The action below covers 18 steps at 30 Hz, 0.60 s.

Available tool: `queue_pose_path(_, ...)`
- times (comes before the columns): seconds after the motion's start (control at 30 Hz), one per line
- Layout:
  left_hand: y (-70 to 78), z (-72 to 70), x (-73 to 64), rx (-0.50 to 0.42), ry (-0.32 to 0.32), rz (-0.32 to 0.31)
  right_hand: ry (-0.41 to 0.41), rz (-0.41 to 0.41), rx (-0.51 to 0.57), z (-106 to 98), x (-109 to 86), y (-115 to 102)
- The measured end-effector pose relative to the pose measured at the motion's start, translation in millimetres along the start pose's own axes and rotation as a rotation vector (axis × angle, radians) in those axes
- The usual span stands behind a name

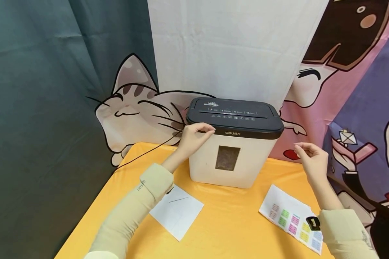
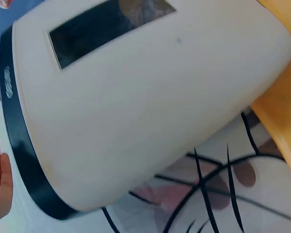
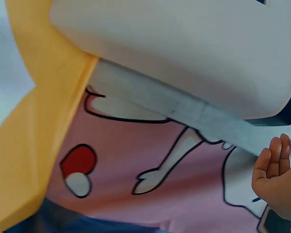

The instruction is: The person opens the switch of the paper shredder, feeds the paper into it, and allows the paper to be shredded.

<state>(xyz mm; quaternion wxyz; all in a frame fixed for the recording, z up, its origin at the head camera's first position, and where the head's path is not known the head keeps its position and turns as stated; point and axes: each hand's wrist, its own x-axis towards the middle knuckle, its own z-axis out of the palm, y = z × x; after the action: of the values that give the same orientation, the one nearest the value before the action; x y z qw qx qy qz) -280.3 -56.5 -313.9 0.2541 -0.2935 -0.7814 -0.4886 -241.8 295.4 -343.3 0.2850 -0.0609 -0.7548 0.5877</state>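
Note:
A paper shredder (image 1: 202,158) with a white body, a dark lid (image 1: 236,113) and a small front window (image 1: 227,158) stands upright at the back of the yellow table. My left hand (image 1: 194,138) hovers by the lid's front left edge, its fingers loosely bent and nothing seen in them. In the left wrist view only some fingers (image 2: 5,177) show, beside the dark rim. To the right of the shredder, my right hand (image 1: 312,160) is raised in the air. Its fingers (image 3: 274,153) curve gently in the right wrist view, and no object is visible there.
A white sheet of paper (image 1: 181,216) with a thin dark line lies front left, partly behind my left sleeve. Paper with coloured blocks (image 1: 288,212) lies front right. A black cord (image 1: 149,151) runs leftward from the shredder. Printed cloth (image 1: 233,46) hangs behind.

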Motion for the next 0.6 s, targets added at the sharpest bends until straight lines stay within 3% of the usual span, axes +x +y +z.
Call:
queue_pose_path(0.17,0.3,18.3,-14.2,-0.010,-0.047,-0.001,0.062,0.027,0.045,-10.0,-7.8,16.0)
queue_pose_path(0.6,-21.2,69.5,-64.3,-0.153,-0.134,-0.179,0.162,0.122,0.232,-39.6,-28.5,65.6)
